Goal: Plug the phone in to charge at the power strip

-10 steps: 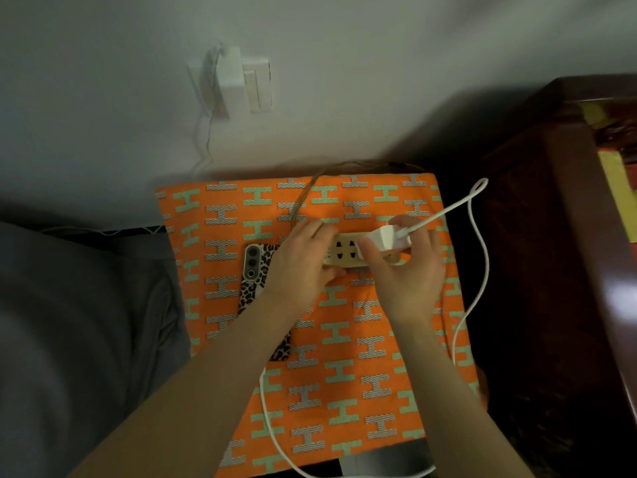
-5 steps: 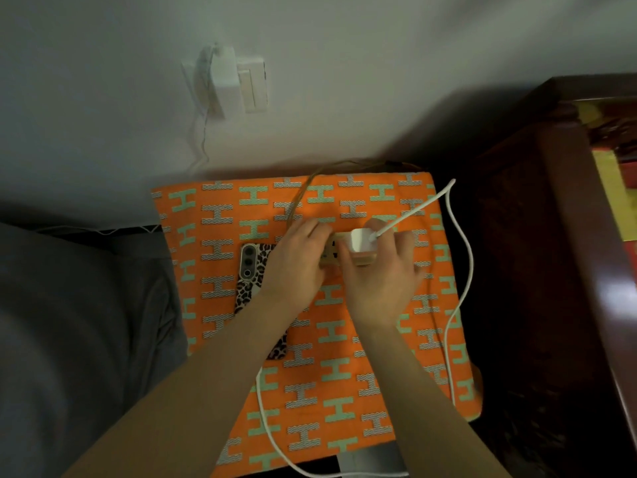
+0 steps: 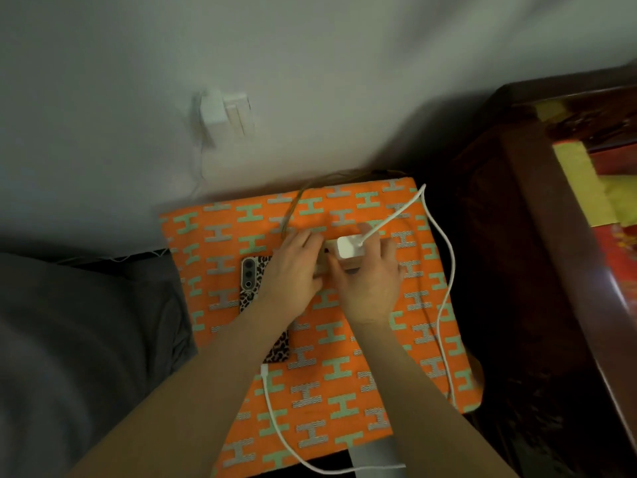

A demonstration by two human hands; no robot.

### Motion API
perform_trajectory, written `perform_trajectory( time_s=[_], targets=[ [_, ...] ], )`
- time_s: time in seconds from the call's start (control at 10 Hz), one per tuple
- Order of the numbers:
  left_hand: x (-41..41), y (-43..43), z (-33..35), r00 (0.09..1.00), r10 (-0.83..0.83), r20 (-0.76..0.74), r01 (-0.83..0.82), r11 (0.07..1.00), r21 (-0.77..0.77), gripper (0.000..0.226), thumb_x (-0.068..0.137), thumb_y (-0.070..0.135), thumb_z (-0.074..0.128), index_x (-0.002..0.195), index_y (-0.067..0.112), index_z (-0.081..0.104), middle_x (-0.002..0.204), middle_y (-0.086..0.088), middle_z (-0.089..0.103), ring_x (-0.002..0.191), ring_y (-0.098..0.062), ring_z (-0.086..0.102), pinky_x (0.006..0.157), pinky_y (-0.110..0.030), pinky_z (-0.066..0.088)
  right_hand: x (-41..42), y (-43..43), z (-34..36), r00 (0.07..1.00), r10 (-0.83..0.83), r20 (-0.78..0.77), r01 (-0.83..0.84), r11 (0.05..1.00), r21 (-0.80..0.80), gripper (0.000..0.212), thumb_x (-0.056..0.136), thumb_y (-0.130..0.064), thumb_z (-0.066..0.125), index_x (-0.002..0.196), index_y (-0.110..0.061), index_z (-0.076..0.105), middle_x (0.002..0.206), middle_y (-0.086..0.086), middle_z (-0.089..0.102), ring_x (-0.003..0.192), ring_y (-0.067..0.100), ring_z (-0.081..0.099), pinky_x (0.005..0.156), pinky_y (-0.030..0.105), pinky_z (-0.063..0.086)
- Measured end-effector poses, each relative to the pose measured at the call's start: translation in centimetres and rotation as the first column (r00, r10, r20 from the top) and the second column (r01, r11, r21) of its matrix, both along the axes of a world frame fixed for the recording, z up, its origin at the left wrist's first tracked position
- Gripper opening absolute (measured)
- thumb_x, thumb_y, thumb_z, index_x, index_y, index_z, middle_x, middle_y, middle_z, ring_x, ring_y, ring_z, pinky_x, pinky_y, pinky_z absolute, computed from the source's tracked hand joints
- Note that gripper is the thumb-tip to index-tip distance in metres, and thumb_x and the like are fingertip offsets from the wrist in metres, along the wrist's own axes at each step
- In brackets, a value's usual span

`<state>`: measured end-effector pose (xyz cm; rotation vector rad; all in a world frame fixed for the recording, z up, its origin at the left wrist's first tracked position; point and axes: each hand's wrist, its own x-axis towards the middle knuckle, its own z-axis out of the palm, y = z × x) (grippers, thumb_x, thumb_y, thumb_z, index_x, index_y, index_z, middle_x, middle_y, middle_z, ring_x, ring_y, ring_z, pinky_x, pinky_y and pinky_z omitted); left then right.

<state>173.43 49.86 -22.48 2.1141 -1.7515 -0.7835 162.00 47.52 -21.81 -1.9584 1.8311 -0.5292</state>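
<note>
The beige power strip (image 3: 325,262) lies on an orange patterned cloth (image 3: 310,401), mostly covered by my hands. My left hand (image 3: 293,270) presses on its left end. My right hand (image 3: 368,281) grips the white charger adapter (image 3: 350,246), which sits on top of the strip. A white cable (image 3: 444,270) loops from the adapter around the right edge and back to the phone (image 3: 250,281), which lies face down in a leopard-print case under my left forearm. The cable's plug (image 3: 264,370) is at the phone's bottom end.
A white wall socket with a plug (image 3: 220,110) is on the wall behind. The strip's brown cord (image 3: 293,208) runs to the back edge. Dark wooden furniture (image 3: 537,270) stands at the right, grey fabric (image 3: 86,339) at the left.
My right hand moved the adapter leftward from the strip's right end onto its top, beside my left hand. The cable loop shifted with it.
</note>
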Motion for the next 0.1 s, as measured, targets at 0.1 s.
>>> perform_trajectory(
  time_s=[0.1],
  targets=[
    [1.45,0.85,4.69,0.998,0.004,-0.06,-0.003,1.0,0.008,0.069,0.072,0.028,0.076,0.132,0.014,0.046,0.139,-0.002,0.046,0.128,-0.022,0.043,0.104,-0.04,0.04,-2.51,0.69,3.95,0.996,0.017,0.091,-0.025,0.995,0.093,0.079,0.073,-0.039,0.079,0.136,-0.013,0.039,0.121,0.01,0.054,0.11,0.028,0.049,0.087,0.045,0.048]
  ],
)
